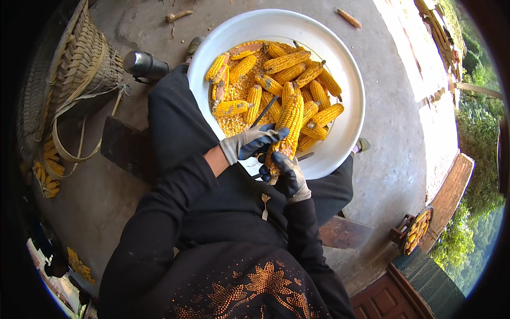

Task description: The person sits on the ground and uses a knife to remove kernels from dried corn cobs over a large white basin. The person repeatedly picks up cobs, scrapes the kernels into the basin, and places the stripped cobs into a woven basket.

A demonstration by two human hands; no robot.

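In front of me a large white basin [356, 115] rests between my knees. It holds many yellow corn cobs [287, 62] and loose kernels [233, 125]. My left hand [255, 141], in a grey and dark blue coated work glove, grips the side of a big ear of corn [291, 115]. The lower end of that ear is partly stripped of kernels, and my gloved right hand [290, 177] holds it there. A thin dark rod [266, 111] slants across the basin by my left hand; part of it is hidden by the hands.
A metal thermos [147, 65] lies to the left, near a woven basket [85, 63] with straps. Corn ears [50, 167] sit below the basket. A bare cob [349, 18] lies on the concrete floor [382, 167]. Beneath me is a wooden bench [344, 232]; a corn-filled tray [418, 231] stands right.
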